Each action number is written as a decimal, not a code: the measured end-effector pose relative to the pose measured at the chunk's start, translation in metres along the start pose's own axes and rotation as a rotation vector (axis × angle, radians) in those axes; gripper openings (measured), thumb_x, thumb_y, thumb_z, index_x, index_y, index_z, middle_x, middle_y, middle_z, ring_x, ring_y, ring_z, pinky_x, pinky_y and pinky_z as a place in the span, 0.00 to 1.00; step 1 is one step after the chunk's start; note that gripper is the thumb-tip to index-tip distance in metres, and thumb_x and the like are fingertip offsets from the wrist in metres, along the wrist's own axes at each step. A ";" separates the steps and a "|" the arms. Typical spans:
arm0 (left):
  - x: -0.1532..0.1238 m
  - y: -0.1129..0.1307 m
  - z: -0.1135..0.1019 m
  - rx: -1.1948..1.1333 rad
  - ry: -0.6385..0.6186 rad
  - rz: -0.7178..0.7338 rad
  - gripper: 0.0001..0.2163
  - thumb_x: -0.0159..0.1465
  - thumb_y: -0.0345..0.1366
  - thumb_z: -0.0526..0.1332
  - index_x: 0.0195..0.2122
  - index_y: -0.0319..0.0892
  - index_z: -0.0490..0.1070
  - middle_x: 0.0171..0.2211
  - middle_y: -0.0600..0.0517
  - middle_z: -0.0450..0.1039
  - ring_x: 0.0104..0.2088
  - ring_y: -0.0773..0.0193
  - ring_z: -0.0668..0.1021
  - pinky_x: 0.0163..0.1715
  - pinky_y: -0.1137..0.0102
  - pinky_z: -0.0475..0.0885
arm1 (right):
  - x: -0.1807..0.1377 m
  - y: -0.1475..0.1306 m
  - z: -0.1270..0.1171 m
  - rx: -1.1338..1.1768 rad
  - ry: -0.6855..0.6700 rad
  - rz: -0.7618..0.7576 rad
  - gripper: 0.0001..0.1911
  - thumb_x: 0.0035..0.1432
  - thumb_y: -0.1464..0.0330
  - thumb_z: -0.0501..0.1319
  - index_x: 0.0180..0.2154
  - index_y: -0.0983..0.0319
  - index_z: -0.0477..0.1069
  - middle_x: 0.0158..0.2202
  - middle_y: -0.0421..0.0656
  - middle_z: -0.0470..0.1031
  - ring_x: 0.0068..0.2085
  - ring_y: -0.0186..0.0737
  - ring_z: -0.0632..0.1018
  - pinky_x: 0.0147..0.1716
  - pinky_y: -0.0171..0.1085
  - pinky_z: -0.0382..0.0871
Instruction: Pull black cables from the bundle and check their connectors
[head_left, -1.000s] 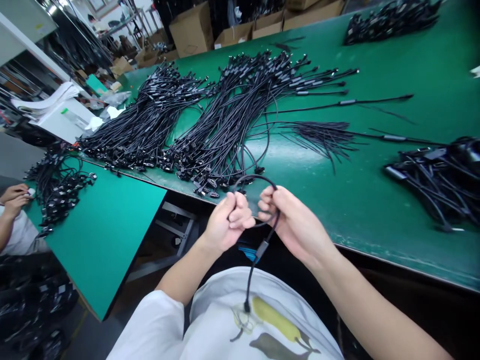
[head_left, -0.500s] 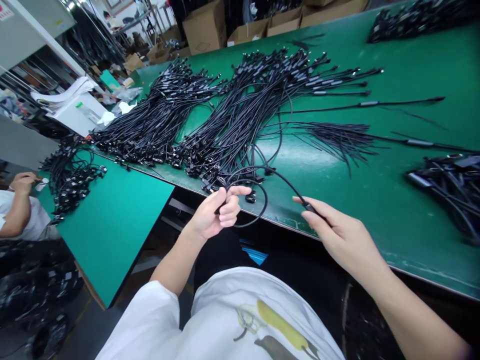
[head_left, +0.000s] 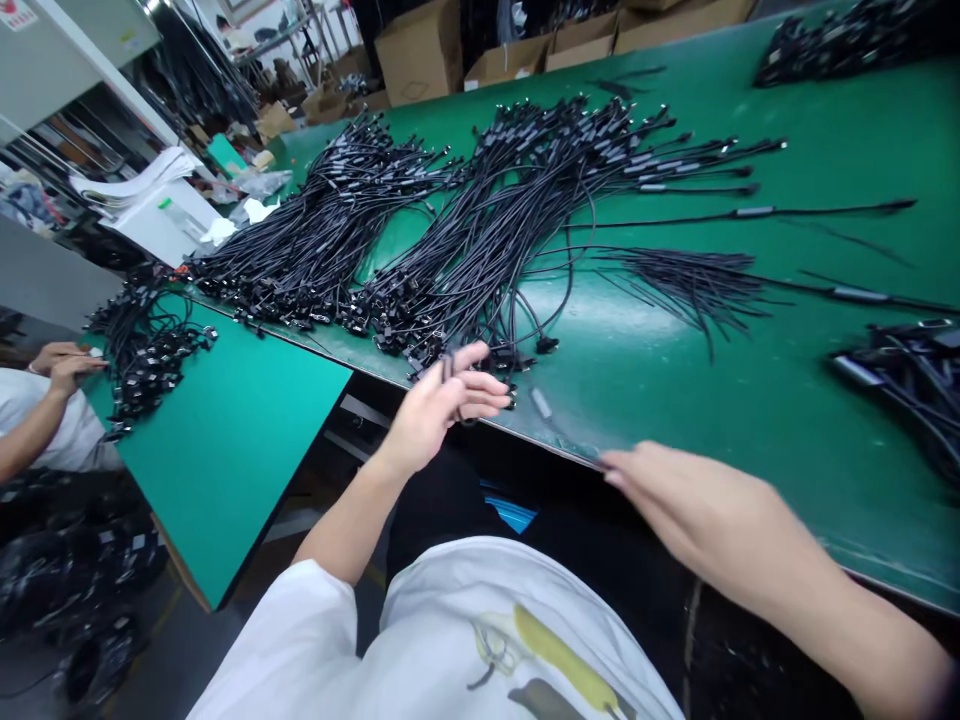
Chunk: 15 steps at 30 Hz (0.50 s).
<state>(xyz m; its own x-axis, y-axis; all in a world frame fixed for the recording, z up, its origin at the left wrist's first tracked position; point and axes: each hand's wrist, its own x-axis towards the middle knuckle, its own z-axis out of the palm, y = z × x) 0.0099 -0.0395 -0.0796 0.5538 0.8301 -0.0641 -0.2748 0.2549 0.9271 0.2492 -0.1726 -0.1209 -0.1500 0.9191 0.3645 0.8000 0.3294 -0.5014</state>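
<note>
My left hand (head_left: 439, 408) is closed loosely around part of a black cable, with a dark loop showing at the index finger. The cable's grey sleeve (head_left: 541, 404) hangs blurred between my two hands, over the front edge of the green table. My right hand (head_left: 705, 505), palm down, has its fingertips pinched together at the cable's far end; motion smears that end. Just beyond my left hand lies a large pile of black cables (head_left: 502, 235), connectors toward me. A second cable pile (head_left: 300, 230) spreads out to its left.
A bunch of thin black strips (head_left: 686, 275) lies right of the pile. More bundled cables (head_left: 911, 390) rest at the right edge. Cardboard boxes (head_left: 420, 55) stand behind the table. At far left, another person's hands (head_left: 67, 365) work by a smaller cable heap (head_left: 154, 360).
The cable loop between my hands has been drawn out, and its grey sleeve now shows. My right hand has turned palm down and moved slightly lower. My left fingers have straightened somewhat.
</note>
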 end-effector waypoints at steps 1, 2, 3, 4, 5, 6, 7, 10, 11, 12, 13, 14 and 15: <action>-0.002 -0.006 0.006 0.136 -0.057 0.017 0.17 0.63 0.41 0.62 0.52 0.41 0.72 0.41 0.47 0.78 0.41 0.62 0.79 0.44 0.70 0.72 | 0.003 -0.009 -0.002 0.058 -0.058 -0.077 0.13 0.67 0.62 0.52 0.39 0.57 0.74 0.31 0.43 0.77 0.30 0.40 0.76 0.29 0.38 0.65; -0.004 -0.011 0.012 0.268 -0.138 0.025 0.16 0.64 0.42 0.61 0.50 0.41 0.73 0.43 0.46 0.78 0.46 0.60 0.78 0.50 0.67 0.69 | 0.008 -0.017 -0.004 0.124 -0.102 -0.119 0.13 0.67 0.63 0.52 0.38 0.57 0.74 0.31 0.42 0.77 0.29 0.38 0.76 0.28 0.37 0.65; -0.008 -0.016 0.018 0.386 -0.233 0.019 0.15 0.66 0.43 0.59 0.48 0.41 0.74 0.42 0.46 0.78 0.46 0.60 0.78 0.51 0.67 0.67 | 0.015 -0.023 -0.006 0.184 -0.120 -0.125 0.13 0.67 0.64 0.52 0.36 0.57 0.74 0.29 0.42 0.76 0.28 0.37 0.75 0.27 0.36 0.64; -0.012 -0.018 0.021 0.477 -0.324 -0.003 0.14 0.67 0.44 0.58 0.47 0.41 0.75 0.38 0.47 0.78 0.43 0.61 0.78 0.50 0.68 0.67 | 0.022 -0.028 -0.008 0.229 -0.110 -0.096 0.13 0.67 0.63 0.53 0.34 0.57 0.74 0.28 0.41 0.75 0.27 0.36 0.74 0.26 0.36 0.63; -0.015 -0.020 0.024 0.521 -0.397 -0.032 0.15 0.68 0.45 0.56 0.45 0.41 0.75 0.32 0.49 0.77 0.37 0.63 0.77 0.46 0.68 0.68 | 0.030 -0.030 -0.008 0.268 -0.061 -0.038 0.13 0.66 0.62 0.55 0.33 0.57 0.74 0.27 0.41 0.74 0.27 0.36 0.73 0.26 0.36 0.62; -0.018 -0.021 0.024 0.513 -0.442 -0.063 0.17 0.68 0.48 0.55 0.44 0.41 0.75 0.27 0.51 0.74 0.31 0.64 0.75 0.41 0.69 0.68 | 0.037 -0.031 -0.007 0.309 0.015 0.034 0.12 0.64 0.60 0.57 0.33 0.57 0.74 0.28 0.42 0.73 0.27 0.36 0.72 0.28 0.36 0.63; -0.021 -0.022 0.024 0.457 -0.460 -0.095 0.19 0.67 0.51 0.54 0.42 0.40 0.74 0.23 0.53 0.69 0.26 0.66 0.72 0.35 0.69 0.68 | 0.044 -0.031 -0.004 0.361 0.102 0.110 0.11 0.61 0.58 0.61 0.34 0.57 0.74 0.30 0.42 0.73 0.30 0.37 0.73 0.30 0.36 0.65; -0.021 -0.027 0.023 0.153 -0.453 -0.177 0.23 0.62 0.57 0.58 0.36 0.38 0.73 0.18 0.58 0.60 0.19 0.69 0.67 0.27 0.69 0.67 | 0.058 -0.028 0.014 0.634 0.228 0.307 0.20 0.51 0.54 0.68 0.41 0.59 0.72 0.38 0.45 0.73 0.38 0.41 0.74 0.37 0.38 0.69; -0.020 -0.030 0.023 0.071 -0.433 -0.195 0.23 0.61 0.58 0.60 0.34 0.38 0.72 0.17 0.59 0.58 0.18 0.69 0.67 0.29 0.68 0.68 | 0.060 -0.028 0.021 0.768 0.215 0.370 0.19 0.51 0.54 0.67 0.39 0.59 0.72 0.36 0.44 0.72 0.36 0.39 0.73 0.34 0.37 0.70; -0.018 -0.033 0.024 0.023 -0.400 -0.202 0.23 0.60 0.58 0.61 0.32 0.39 0.72 0.17 0.59 0.58 0.19 0.68 0.69 0.32 0.67 0.70 | 0.062 -0.028 0.028 0.910 0.197 0.440 0.17 0.53 0.54 0.66 0.36 0.60 0.71 0.32 0.42 0.71 0.31 0.36 0.71 0.29 0.35 0.68; -0.017 -0.037 0.026 0.000 -0.360 -0.200 0.23 0.59 0.58 0.62 0.31 0.39 0.72 0.17 0.58 0.60 0.21 0.67 0.72 0.36 0.66 0.71 | 0.063 -0.029 0.034 1.047 0.191 0.515 0.16 0.55 0.54 0.64 0.32 0.60 0.69 0.27 0.39 0.67 0.25 0.31 0.67 0.23 0.32 0.63; -0.016 -0.041 0.028 -0.004 -0.315 -0.198 0.24 0.59 0.59 0.61 0.30 0.38 0.72 0.18 0.56 0.62 0.24 0.64 0.75 0.40 0.64 0.71 | 0.064 -0.029 0.038 1.167 0.204 0.591 0.16 0.56 0.55 0.64 0.29 0.61 0.67 0.24 0.37 0.63 0.21 0.28 0.61 0.18 0.29 0.57; -0.015 -0.045 0.031 -0.001 -0.269 -0.200 0.26 0.59 0.61 0.59 0.29 0.38 0.72 0.19 0.54 0.66 0.29 0.62 0.77 0.44 0.63 0.70 | 0.064 -0.030 0.040 1.263 0.229 0.659 0.16 0.56 0.56 0.64 0.28 0.61 0.66 0.22 0.35 0.59 0.19 0.25 0.55 0.16 0.28 0.50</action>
<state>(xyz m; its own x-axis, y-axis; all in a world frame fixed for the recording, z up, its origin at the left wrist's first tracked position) 0.0382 -0.0788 -0.1090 0.7845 0.6031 -0.1446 -0.1403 0.3996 0.9059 0.1926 -0.1148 -0.1140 0.2286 0.9622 -0.1479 -0.3717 -0.0542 -0.9268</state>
